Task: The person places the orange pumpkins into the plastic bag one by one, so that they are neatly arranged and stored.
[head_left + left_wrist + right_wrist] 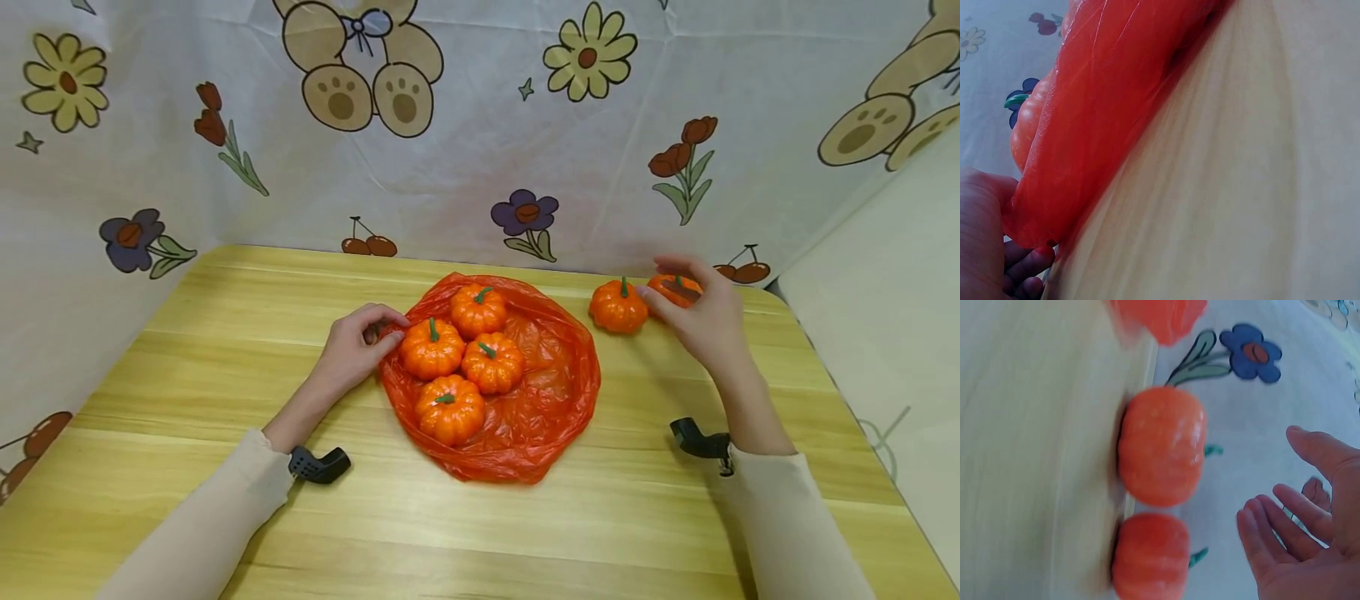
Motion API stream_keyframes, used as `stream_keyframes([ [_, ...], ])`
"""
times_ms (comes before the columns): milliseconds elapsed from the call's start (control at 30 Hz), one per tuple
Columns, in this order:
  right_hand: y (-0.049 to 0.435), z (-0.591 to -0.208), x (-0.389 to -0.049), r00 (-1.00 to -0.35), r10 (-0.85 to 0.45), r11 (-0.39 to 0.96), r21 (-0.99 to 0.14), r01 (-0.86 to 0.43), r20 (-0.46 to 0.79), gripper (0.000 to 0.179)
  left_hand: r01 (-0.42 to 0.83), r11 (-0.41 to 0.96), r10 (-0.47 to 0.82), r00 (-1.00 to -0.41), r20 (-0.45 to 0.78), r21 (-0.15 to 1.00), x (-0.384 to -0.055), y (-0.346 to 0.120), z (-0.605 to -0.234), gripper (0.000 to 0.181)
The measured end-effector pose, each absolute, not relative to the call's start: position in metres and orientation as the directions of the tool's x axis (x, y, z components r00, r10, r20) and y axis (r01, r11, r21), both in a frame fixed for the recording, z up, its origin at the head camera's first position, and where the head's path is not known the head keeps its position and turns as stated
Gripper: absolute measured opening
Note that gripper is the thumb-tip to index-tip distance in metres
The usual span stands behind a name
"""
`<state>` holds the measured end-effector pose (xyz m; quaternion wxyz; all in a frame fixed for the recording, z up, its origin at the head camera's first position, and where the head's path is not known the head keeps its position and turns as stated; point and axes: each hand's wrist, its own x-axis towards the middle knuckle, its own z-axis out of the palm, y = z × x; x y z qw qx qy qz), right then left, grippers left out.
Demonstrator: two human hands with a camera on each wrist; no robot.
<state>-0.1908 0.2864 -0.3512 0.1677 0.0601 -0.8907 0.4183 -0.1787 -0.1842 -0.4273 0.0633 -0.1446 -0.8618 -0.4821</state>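
A red plastic bag (551, 367) lies spread open on the table, its rim rolled into a ring. Inside, toward its left side, sit several small orange pumpkins (491, 363) with green stems. My left hand (358, 340) pinches the bag's left rim between thumb and fingers; in the left wrist view the red film (1104, 112) runs into that grip. Two more pumpkins stand right of the bag: a nearer one (618, 307) and another (672, 291) partly behind my right hand (708, 312). That hand hovers over them, fingers spread apart, holding nothing, as the right wrist view confirms.
The wooden table (300, 542) ends at the back against a patterned cloth (450, 192) with flowers and bears. At the right stands a pale wall (900, 292). A black wrist camera (321, 465) sits on the left wrist, another (699, 439) on the right.
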Motion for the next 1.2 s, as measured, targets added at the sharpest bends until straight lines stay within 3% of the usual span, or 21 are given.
stream_keyframes([
  [233,0.312,-0.360,-0.200,-0.897,0.157,0.596,-0.764,-0.247,0.412,0.051,0.305,0.495,0.183,-0.952,0.246,0.813,-0.180,-0.185,-0.428,0.013],
  [500,0.333,-0.369,-0.201,-0.899,0.287,0.583,-0.805,-0.110,0.331,0.055,0.303,0.496,0.184,-0.952,0.243,0.814,-0.180,-0.185,-0.429,0.013],
  [767,0.334,-0.375,-0.203,-0.962,0.165,0.643,-0.764,-0.062,0.217,0.074,0.302,0.497,0.182,-0.953,0.243,0.813,-0.180,-0.185,-0.427,0.013],
  [1200,0.337,-0.386,-0.204,-0.980,0.077,0.703,-0.708,-0.076,0.181,0.074,0.307,0.494,0.186,-0.951,0.246,0.814,-0.179,-0.185,-0.427,0.013],
])
